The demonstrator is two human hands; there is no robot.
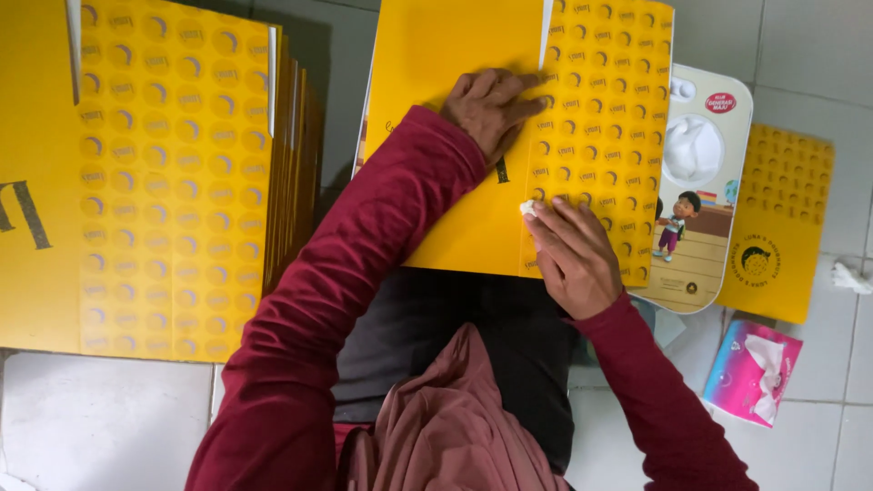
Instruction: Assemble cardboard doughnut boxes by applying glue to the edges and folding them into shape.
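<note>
Left grip (496, 107) flat on one yellow folder (436, 136), right grip (573, 255) pinching one white wad (527, 208)

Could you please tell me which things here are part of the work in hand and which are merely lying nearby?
In hand:
- yellow folder, pressed by left hand
- small white wad under right hand

Lying about:
- stack of yellow folders
- illustrated card
- tissue pack
- crumpled tissue

A tiled floor (800, 55) used as a packing spot, likely in a home or small workshop. A tall stack of flat yellow cartons (173, 173) is piled at one side; a tissue pack (751, 371) is laid nearby.
</note>
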